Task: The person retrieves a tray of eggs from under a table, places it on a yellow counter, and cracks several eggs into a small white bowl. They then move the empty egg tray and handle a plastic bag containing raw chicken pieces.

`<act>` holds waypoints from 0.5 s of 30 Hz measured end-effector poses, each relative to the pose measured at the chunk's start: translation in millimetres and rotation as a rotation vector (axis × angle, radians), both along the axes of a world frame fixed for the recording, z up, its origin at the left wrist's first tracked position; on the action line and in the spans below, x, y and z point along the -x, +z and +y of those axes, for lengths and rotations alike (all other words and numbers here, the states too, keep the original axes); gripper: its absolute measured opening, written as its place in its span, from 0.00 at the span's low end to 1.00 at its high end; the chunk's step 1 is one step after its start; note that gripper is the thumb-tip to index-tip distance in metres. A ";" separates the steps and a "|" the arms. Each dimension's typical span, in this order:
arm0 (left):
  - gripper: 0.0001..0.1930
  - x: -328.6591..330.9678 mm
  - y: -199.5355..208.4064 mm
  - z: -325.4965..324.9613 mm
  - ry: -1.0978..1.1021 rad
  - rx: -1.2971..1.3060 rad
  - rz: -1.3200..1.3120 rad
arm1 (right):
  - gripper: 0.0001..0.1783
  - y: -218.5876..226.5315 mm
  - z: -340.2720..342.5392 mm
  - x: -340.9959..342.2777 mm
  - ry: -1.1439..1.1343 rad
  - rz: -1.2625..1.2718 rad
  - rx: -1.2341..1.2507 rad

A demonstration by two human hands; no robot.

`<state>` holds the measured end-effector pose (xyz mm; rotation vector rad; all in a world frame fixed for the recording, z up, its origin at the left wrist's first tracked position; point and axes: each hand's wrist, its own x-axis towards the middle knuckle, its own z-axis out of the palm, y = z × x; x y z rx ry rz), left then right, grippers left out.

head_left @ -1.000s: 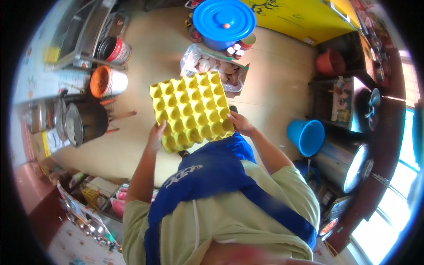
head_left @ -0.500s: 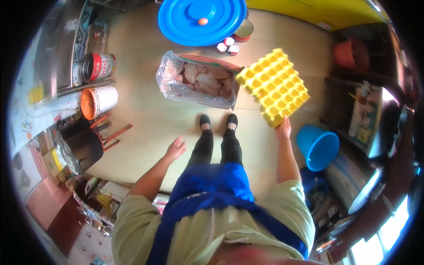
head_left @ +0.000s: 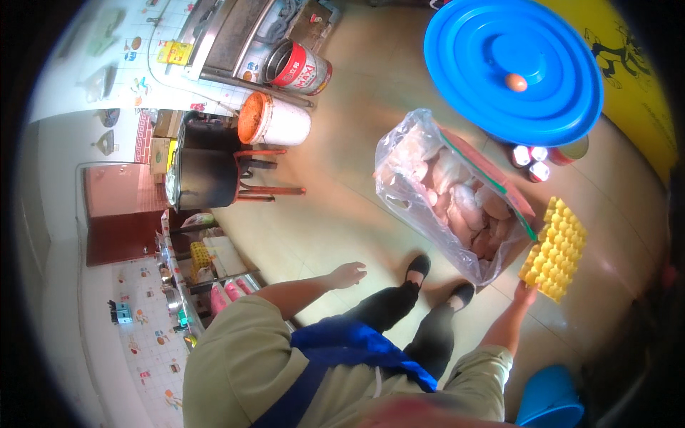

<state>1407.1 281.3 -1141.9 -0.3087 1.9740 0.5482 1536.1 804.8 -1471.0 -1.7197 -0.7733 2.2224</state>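
Observation:
My right hand [head_left: 525, 294] grips a yellow egg tray [head_left: 555, 250] by its near edge and holds it out to the right; its cups look bare. My left hand [head_left: 348, 275] hangs over the floor with loosely bent fingers and holds nothing. Ahead of my feet stands an open box [head_left: 511, 187] lined with a clear plastic bag [head_left: 397, 187]. Pale pink pieces of raw meat [head_left: 457, 194] fill it. Beyond the box lies a large round blue lid [head_left: 464, 60], and a single brown egg [head_left: 515, 83] rests on it.
Several small red-and-white cans [head_left: 539, 171] and a round tin [head_left: 571, 151] stand by the lid. On the left are a red-and-white tin [head_left: 303, 69], a stained white bucket [head_left: 285, 123] and a black pot [head_left: 207, 177] on a red-legged stand. A blue bucket [head_left: 546, 399] is at lower right.
My view has turned to the left, so the box and lid now sit further right. The egg tray has tilted steeply in my right hand. My left hand stays free.

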 end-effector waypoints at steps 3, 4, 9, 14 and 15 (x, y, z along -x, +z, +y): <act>0.25 -4.0 11.8 2.1 -0.025 0.021 -0.025 | 0.20 44.6 7.1 15.5 -0.111 0.009 0.365; 0.25 -5.4 15.8 4.5 -0.033 0.050 -0.037 | 0.19 60.4 6.8 21.6 -0.054 0.006 0.371; 0.25 -8.8 49.8 30.7 0.083 -0.130 -0.027 | 0.17 115.2 -5.5 15.6 -0.051 -0.019 0.239; 0.18 -0.6 130.3 38.6 -0.325 -0.023 0.218 | 0.25 183.1 -23.4 9.6 0.563 -0.335 -0.276; 0.16 2.0 149.2 39.6 -0.252 -0.071 0.270 | 0.22 204.8 -30.2 17.9 0.577 -0.194 -0.211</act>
